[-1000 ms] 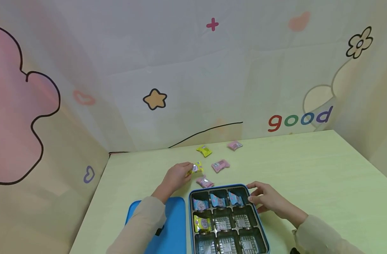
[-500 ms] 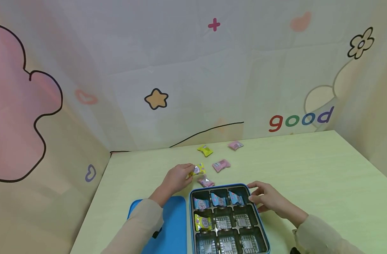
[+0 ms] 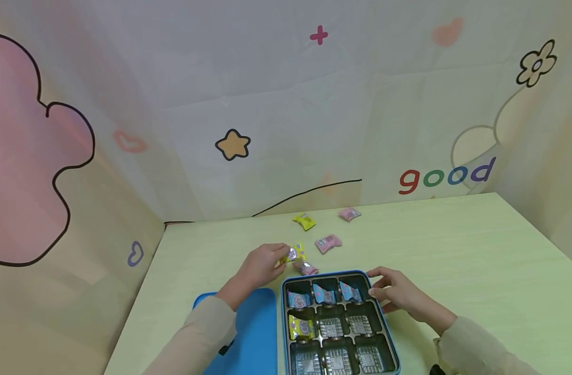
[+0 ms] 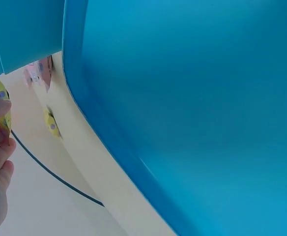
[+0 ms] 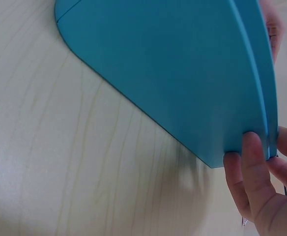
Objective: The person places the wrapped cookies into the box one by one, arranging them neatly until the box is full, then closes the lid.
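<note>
In the head view my left hand pinches a yellow wrapped candy between thumb and fingers, just beyond the far left corner of a blue box. The left wrist view also shows this yellow candy at the fingertips. My right hand grips the box's far right corner, its thumb at the rim and other fingers against the outer wall. A black divided tray lines the box. Blue candies fill its far row; one yellow candy lies in the middle row's left compartment.
A pink candy lies close to the box's far edge. Farther back are two more pink candies and a yellow one. The blue lid lies left of the box, partly under my left forearm. A patterned cloth wall stands behind the table.
My left hand has drawn the yellow candy slightly nearer to the box and to the right. My right hand keeps its hold on the corner. The head view has shifted a little.
</note>
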Demonstrator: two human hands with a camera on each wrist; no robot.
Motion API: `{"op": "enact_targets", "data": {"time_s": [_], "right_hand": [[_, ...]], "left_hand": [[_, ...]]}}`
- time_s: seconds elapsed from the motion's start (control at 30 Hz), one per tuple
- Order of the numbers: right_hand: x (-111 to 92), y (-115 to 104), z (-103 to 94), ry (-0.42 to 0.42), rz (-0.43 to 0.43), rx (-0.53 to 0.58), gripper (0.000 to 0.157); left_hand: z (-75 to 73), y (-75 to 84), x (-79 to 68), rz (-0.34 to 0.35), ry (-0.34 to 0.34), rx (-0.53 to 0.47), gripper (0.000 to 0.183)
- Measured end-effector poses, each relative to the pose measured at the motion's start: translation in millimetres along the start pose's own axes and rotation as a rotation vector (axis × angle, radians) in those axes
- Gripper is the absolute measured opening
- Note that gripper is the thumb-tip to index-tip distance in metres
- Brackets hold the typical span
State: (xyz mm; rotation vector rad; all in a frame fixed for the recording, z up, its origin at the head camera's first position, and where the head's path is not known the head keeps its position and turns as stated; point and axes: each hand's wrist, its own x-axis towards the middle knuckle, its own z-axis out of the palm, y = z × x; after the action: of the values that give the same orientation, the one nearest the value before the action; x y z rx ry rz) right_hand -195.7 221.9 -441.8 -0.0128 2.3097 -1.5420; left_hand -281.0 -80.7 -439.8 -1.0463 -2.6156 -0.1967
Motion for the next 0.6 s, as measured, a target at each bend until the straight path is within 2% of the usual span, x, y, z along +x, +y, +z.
{"op": "enact_targets", "data": {"time_s": [0.4, 0.6], "right_hand": [[2, 3, -0.3, 0.000, 0.006, -0.007, 0.043], [2, 3, 0.1, 0.000, 0.006, -0.002, 0.043]], "left_hand": [[-11.3, 7.9, -5.8, 0.089, 0.027, 0.021, 0.031], [-17.4, 15.6, -8.6, 0.124, -0.002, 0.040, 0.035]]}}
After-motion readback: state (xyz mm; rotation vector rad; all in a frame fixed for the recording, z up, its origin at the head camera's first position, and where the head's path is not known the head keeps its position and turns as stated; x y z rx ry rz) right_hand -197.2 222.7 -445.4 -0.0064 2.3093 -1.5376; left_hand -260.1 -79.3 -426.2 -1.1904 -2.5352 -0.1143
